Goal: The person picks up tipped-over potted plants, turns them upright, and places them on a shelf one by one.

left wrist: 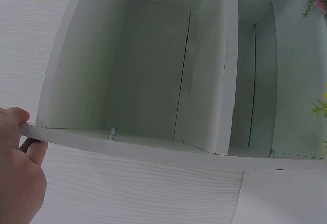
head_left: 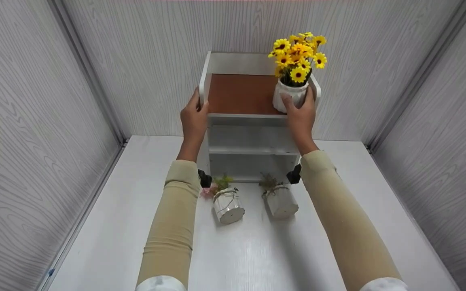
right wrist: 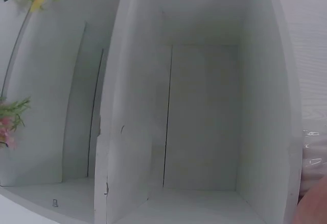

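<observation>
The left hand (head_left: 193, 121) grips the shelf (head_left: 241, 95); the right hand (head_left: 301, 119) holds the pot (head_left: 295, 93) upright, above centre and rightward. Best keep the shelf braced, the pot level.

Your left hand (head_left: 193, 119) and right hand (head_left: 301, 117): bare. Your left sleeve (head_left: 172, 226) and right sleeve (head_left: 354, 226): tan, close-fitting, broad cuff at each wrist; creases across the left. White fabric (head_left: 161, 283) at their upper ends. Small black block (head_left: 205, 179) beside each cuff.
</observation>
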The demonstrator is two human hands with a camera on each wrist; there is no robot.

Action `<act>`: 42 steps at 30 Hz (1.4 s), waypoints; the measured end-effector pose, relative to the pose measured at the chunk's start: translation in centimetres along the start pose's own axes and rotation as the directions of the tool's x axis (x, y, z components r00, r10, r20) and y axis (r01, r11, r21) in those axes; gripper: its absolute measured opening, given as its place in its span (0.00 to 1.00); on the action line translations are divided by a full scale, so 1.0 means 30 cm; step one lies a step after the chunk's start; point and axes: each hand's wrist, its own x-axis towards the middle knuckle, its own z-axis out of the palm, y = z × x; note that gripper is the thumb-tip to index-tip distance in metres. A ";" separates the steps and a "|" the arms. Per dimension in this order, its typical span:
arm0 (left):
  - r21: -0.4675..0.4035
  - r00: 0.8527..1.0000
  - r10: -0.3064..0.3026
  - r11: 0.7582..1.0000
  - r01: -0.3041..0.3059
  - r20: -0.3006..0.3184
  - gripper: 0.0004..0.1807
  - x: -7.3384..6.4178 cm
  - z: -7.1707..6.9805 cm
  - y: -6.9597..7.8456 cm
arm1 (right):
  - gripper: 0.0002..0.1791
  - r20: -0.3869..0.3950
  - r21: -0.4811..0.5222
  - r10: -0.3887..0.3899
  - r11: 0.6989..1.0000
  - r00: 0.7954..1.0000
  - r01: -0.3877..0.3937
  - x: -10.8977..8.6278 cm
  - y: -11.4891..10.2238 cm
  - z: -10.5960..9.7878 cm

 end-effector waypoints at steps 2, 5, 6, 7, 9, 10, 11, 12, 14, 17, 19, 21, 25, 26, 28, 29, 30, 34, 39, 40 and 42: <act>0.000 1.000 -0.001 1.000 0.001 -0.001 0.29 0.000 0.000 -0.003 | 0.55 0.000 -0.010 -0.004 1.000 1.000 0.004 -0.010 0.003 -0.002; -0.004 1.000 -0.011 1.000 0.011 0.002 0.29 -0.002 0.001 -0.004 | 0.53 -0.001 -0.016 -0.016 1.000 1.000 0.016 -0.032 0.006 -0.008; -0.004 1.000 -0.014 1.000 0.014 0.004 0.29 -0.003 0.001 -0.003 | 0.52 -0.004 -0.024 -0.024 0.999 1.000 0.024 -0.041 0.009 -0.011; -0.004 1.000 -0.017 1.000 0.018 0.006 0.29 -0.003 0.001 -0.004 | 0.51 -0.004 -0.030 -0.032 0.999 0.999 0.032 -0.051 0.013 -0.015; -0.002 1.000 -0.018 1.000 0.018 0.007 0.29 -0.004 0.002 -0.002 | 0.49 -0.002 -0.052 -0.058 0.997 0.998 0.058 -0.074 0.020 -0.024; -0.002 1.000 -0.017 1.000 0.017 0.006 0.29 -0.004 0.002 -0.001 | 0.48 0.000 -0.066 -0.075 0.995 0.997 0.075 -0.088 0.024 -0.030; -0.001 1.000 -0.014 1.000 0.014 0.006 0.29 -0.004 0.001 0.000 | 0.47 0.001 -0.083 -0.091 0.992 0.996 0.091 -0.103 0.029 -0.036; -0.003 1.000 -0.011 1.000 0.011 0.006 0.29 -0.004 0.001 0.000 | 0.47 0.003 -0.099 -0.106 0.989 0.994 0.106 -0.119 0.033 -0.042; -0.002 1.000 -0.007 1.000 0.007 0.006 0.29 -0.005 0.001 0.000 | 0.46 0.007 -0.124 -0.130 0.984 0.991 0.130 -0.156 0.045 -0.057; 0.001 1.000 -0.003 1.000 0.003 0.001 0.29 -0.005 -0.002 0.002 | 0.46 0.022 -0.141 -0.146 0.979 0.989 0.147 -0.221 0.069 -0.079; 0.011 1.000 0.000 1.000 0.000 -0.010 0.29 -0.004 -0.006 0.004 | 0.46 0.049 -0.132 -0.145 0.980 0.988 0.151 -0.271 0.089 -0.095; 0.020 1.000 0.014 1.000 -0.014 -0.021 0.29 -0.001 -0.008 0.008 | 0.46 0.082 -0.129 -0.143 0.980 0.986 0.153 -0.322 0.116 -0.112; 0.039 0.998 0.046 0.998 -0.044 -0.038 0.28 0.008 -0.009 0.018 | 0.45 0.147 -0.146 -0.122 0.979 0.982 0.143 -0.418 0.189 -0.149; 0.044 0.998 0.051 0.998 -0.049 -0.041 0.28 0.011 -0.009 0.020 | 0.45 0.157 -0.159 -0.112 0.978 0.981 0.137 -0.438 0.210 -0.158; 0.052 0.997 0.055 0.997 -0.053 -0.047 0.28 0.016 -0.008 0.023 | 0.44 0.177 -0.175 -0.079 0.978 0.981 0.110 -0.479 0.254 -0.172; 0.055 0.997 0.056 0.997 -0.053 -0.049 0.28 0.016 -0.008 0.025 | 0.44 0.187 -0.181 -0.057 0.979 0.981 0.091 -0.499 0.273 -0.177; 0.061 0.998 0.052 0.997 -0.049 -0.046 0.28 0.018 -0.008 0.027 | 0.43 0.197 -0.187 -0.032 0.980 0.980 0.069 -0.518 0.292 -0.181; 0.057 0.998 0.035 0.998 -0.033 -0.043 0.28 0.020 -0.008 0.035 | 0.43 0.252 -0.211 0.059 0.978 0.966 -0.004 -0.584 0.363 -0.190; 0.040 0.999 0.021 0.999 -0.020 -0.036 0.28 0.018 -0.008 0.037 | 0.43 0.277 -0.255 0.128 0.965 0.952 -0.055 -0.629 0.424 -0.190; 0.043 0.999 0.022 0.999 -0.020 -0.035 0.28 0.016 -0.008 0.035 | 0.43 0.275 -0.264 0.135 0.963 0.952 -0.060 -0.634 0.433 -0.190; 0.052 0.999 0.023 0.998 -0.021 -0.038 0.28 0.012 -0.008 0.027 | 0.44 0.275 -0.281 0.147 0.957 0.950 -0.067 -0.645 0.448 -0.188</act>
